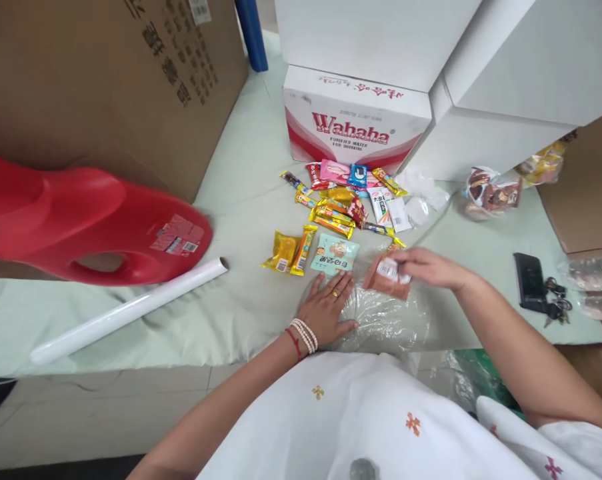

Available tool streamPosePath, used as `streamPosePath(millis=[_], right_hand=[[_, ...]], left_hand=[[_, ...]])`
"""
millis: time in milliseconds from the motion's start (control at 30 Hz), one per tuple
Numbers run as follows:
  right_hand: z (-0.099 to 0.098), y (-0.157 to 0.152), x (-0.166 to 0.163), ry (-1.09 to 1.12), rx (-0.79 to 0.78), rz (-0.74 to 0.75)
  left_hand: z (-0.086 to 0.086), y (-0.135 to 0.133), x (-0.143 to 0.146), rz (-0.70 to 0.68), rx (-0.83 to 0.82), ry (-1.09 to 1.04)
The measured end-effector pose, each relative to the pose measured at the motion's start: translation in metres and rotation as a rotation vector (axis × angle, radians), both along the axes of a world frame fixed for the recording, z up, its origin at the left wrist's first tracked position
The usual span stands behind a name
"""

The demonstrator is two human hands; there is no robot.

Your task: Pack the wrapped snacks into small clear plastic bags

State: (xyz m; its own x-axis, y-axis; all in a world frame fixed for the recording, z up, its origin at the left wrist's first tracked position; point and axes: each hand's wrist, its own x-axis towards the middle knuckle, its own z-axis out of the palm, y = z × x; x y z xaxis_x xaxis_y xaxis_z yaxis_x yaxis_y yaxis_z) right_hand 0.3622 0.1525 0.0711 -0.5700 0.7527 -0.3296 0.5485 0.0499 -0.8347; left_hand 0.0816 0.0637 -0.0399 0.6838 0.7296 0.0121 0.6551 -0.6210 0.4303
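My right hand [428, 267] grips a brown snack packet [388, 280] with a white barcode label, just above a clear plastic bag [385, 320]. Flat on the table, my left hand [325, 307] has its fingers stretched out. Its fingertips touch the lower edge of a light green snack packet [335, 253], and the thumb lies at the clear bag. Left of the green packet are a yellow pouch [283, 250] and a slim yellow-orange packet [305, 250]. Behind them spreads a pile of small wrapped snacks [333, 213], with a white packet [381, 205] at its right.
A Wahaba-style white and red carton [355, 123] stands behind the pile, beside larger white boxes [511, 147]. At left are a red jug [91, 220], a white tube [131, 310] and a brown carton [105, 87]. Keys [558, 303] and a black case [529, 280] lie right.
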Motion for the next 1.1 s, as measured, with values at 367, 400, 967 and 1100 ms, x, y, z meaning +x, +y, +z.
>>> streamPosePath(millis=[367,400,967,1100], right_hand=[[-0.039,-0.078,-0.014,-0.461,0.519,0.136],[-0.041,-0.081,-0.014,-0.484,0.517,0.136],[-0.077,-0.177,0.049,-0.148,0.564,-0.018],[-0.083,-0.183,0.051,-0.040,0.505,-0.110]], left_hand=[[0.001,-0.007,-0.007,0.074,0.078,0.037],[0.000,-0.008,-0.007,0.086,0.075,0.050],[0.006,-0.035,-0.059,-0.244,-0.038,-0.085],[0.004,-0.027,-0.051,-0.093,-0.067,-0.246]])
